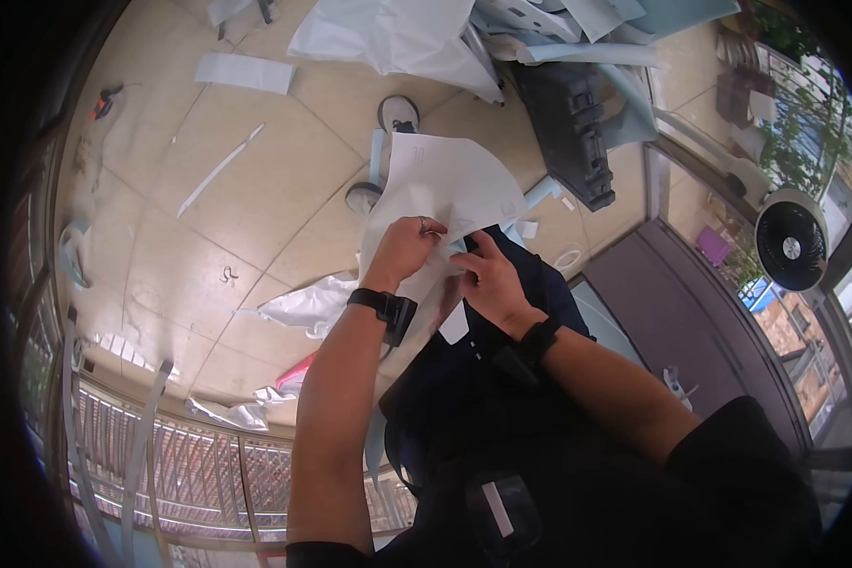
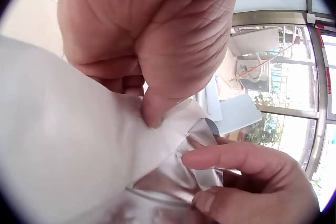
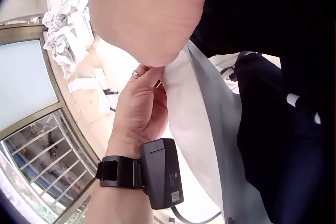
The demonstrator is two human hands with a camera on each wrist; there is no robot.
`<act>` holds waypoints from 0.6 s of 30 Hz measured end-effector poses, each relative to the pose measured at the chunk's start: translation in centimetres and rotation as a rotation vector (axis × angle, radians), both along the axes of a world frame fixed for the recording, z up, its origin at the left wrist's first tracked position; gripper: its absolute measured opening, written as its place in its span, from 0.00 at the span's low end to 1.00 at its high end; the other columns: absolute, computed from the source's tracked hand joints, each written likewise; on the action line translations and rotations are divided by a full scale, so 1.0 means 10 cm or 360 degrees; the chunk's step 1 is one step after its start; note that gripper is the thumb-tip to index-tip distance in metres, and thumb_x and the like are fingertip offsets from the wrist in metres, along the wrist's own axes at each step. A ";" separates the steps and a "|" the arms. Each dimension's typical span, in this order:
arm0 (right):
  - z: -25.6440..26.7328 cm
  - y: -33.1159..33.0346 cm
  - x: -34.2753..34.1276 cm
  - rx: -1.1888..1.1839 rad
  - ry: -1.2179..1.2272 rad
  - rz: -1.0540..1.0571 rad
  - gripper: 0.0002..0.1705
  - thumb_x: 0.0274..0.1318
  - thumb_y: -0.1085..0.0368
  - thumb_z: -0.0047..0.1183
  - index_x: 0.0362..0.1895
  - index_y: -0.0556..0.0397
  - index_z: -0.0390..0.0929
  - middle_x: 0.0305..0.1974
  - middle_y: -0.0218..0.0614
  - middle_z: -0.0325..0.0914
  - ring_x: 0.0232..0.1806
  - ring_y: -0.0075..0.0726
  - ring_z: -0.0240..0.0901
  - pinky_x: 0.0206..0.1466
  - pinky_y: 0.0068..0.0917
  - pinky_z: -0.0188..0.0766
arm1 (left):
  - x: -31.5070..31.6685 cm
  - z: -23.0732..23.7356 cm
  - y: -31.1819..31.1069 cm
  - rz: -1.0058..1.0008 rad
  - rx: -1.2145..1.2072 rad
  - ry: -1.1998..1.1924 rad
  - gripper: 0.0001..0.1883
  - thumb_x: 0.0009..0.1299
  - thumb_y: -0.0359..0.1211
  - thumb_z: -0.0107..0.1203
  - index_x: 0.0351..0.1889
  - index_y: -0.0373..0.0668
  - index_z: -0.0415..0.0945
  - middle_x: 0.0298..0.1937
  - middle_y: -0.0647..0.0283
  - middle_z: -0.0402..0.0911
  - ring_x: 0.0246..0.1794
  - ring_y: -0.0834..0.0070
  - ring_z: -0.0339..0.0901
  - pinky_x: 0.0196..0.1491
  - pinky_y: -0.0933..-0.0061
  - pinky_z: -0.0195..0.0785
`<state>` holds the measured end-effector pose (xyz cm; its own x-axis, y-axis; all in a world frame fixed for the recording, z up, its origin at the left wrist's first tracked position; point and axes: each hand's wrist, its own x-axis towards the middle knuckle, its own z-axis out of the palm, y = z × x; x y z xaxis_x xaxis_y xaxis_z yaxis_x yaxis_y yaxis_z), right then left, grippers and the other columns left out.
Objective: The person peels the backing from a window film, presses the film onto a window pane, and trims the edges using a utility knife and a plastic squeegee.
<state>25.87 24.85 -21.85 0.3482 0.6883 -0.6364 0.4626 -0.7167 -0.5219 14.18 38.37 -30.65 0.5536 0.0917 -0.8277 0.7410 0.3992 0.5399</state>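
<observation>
A large sheet, white on one face (image 1: 445,180) with faint pencil-like marks, hangs in front of the person. Its silvery face (image 2: 163,179) shows along a turned edge in the left wrist view. My left hand (image 1: 407,251), with a ring on one finger, pinches the sheet's edge, thumb (image 2: 155,111) on the white face and fingers behind. Close beside it, my right hand (image 1: 494,284) holds the silvery edge between thumb and forefinger (image 2: 236,158). In the right wrist view the right hand (image 3: 149,19) covers its own fingertips, and a greyish side of the sheet (image 3: 210,95) faces the body.
White and pale blue sheets (image 1: 379,33) are heaped at the far side, next to a black hard case (image 1: 563,133). Crumpled silvery film (image 1: 312,303) and a paper strip (image 1: 222,168) lie on the tiled floor. A round fan (image 1: 791,248) stands at the right.
</observation>
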 end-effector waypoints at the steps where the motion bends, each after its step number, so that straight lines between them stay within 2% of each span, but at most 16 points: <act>1: -0.01 0.01 0.01 0.0057 0.0018 0.0065 0.21 0.43 0.79 0.54 0.44 0.49 0.85 0.54 0.45 0.72 0.43 0.45 0.79 0.47 0.34 0.77 | -0.02 -0.01 0.01 -0.0002 -0.0002 0.0004 0.12 0.65 0.29 0.56 0.44 0.39 0.85 0.40 0.49 0.86 0.39 0.57 0.84 0.46 0.63 0.75; 3: -0.01 0.06 0.03 0.0118 0.0032 0.0129 0.23 0.42 0.80 0.55 0.45 0.47 0.85 0.56 0.45 0.71 0.44 0.46 0.79 0.48 0.34 0.78 | -0.04 -0.02 0.03 0.0021 -0.0022 0.0066 0.11 0.65 0.29 0.56 0.43 0.38 0.85 0.39 0.48 0.86 0.39 0.57 0.84 0.46 0.63 0.75; 4: 0.01 0.09 0.05 0.0046 0.0067 0.0154 0.24 0.40 0.80 0.55 0.45 0.46 0.85 0.58 0.47 0.69 0.47 0.48 0.78 0.50 0.35 0.77 | -0.04 0.00 0.00 0.0021 -0.0020 0.0066 0.11 0.65 0.29 0.56 0.43 0.38 0.85 0.39 0.48 0.86 0.39 0.57 0.84 0.46 0.63 0.75; 6: 0.03 0.16 0.08 -0.0020 0.0103 0.0177 0.26 0.39 0.80 0.55 0.45 0.45 0.85 0.60 0.48 0.68 0.51 0.51 0.76 0.53 0.36 0.77 | -0.02 0.09 -0.06 0.0104 0.0361 -0.0190 0.08 0.64 0.28 0.57 0.39 0.37 0.84 0.45 0.52 0.86 0.41 0.55 0.84 0.46 0.63 0.76; 8: 0.05 0.22 0.15 0.0107 -0.0037 0.0388 0.28 0.35 0.79 0.56 0.46 0.43 0.86 0.62 0.51 0.65 0.59 0.58 0.69 0.60 0.42 0.73 | -0.01 0.17 -0.06 0.0107 0.0478 -0.0288 0.07 0.64 0.27 0.57 0.37 0.36 0.82 0.47 0.53 0.85 0.41 0.54 0.83 0.45 0.62 0.76; 9: 0.05 0.26 0.19 0.0108 -0.0037 0.0389 0.28 0.35 0.79 0.56 0.46 0.43 0.86 0.62 0.51 0.65 0.59 0.58 0.69 0.60 0.42 0.73 | 0.01 0.22 -0.05 0.0115 0.0595 -0.0388 0.05 0.63 0.27 0.57 0.35 0.36 0.81 0.50 0.55 0.84 0.41 0.53 0.83 0.45 0.60 0.76; 11: 0.05 0.34 0.30 0.0215 -0.0038 0.0560 0.28 0.34 0.76 0.58 0.45 0.39 0.86 0.62 0.51 0.64 0.65 0.65 0.61 0.63 0.45 0.70 | 0.05 0.30 -0.02 0.0037 0.0598 -0.0415 0.06 0.64 0.27 0.56 0.36 0.36 0.80 0.50 0.52 0.83 0.44 0.52 0.82 0.47 0.61 0.75; 13: 0.06 0.37 0.39 0.0168 -0.0033 0.0624 0.27 0.33 0.76 0.58 0.44 0.42 0.86 0.61 0.51 0.65 0.65 0.65 0.62 0.64 0.45 0.69 | 0.11 0.32 -0.01 -0.0037 0.0605 -0.0445 0.06 0.64 0.27 0.55 0.37 0.36 0.79 0.49 0.49 0.82 0.46 0.51 0.81 0.49 0.62 0.74; 15: 0.07 0.39 0.49 0.0113 -0.0021 0.0685 0.26 0.32 0.76 0.58 0.43 0.44 0.86 0.60 0.52 0.66 0.65 0.64 0.62 0.65 0.46 0.68 | 0.18 0.33 -0.01 -0.0149 0.0764 -0.0667 0.07 0.65 0.27 0.54 0.37 0.35 0.79 0.46 0.47 0.83 0.46 0.49 0.80 0.48 0.59 0.73; 16: 0.06 0.41 0.56 0.0108 0.0129 0.0625 0.25 0.32 0.76 0.58 0.42 0.45 0.86 0.60 0.51 0.67 0.65 0.63 0.62 0.65 0.45 0.68 | 0.21 0.34 -0.02 -0.0144 0.0763 -0.0667 0.07 0.65 0.27 0.54 0.37 0.35 0.79 0.46 0.47 0.83 0.46 0.49 0.80 0.48 0.59 0.73; 18: 0.08 0.39 0.63 0.0100 0.0279 0.0567 0.24 0.33 0.75 0.58 0.41 0.45 0.86 0.59 0.51 0.68 0.65 0.63 0.62 0.65 0.44 0.68 | 0.26 0.36 -0.04 -0.0272 0.0540 -0.0409 0.08 0.66 0.29 0.54 0.40 0.35 0.80 0.41 0.45 0.83 0.45 0.46 0.80 0.46 0.57 0.73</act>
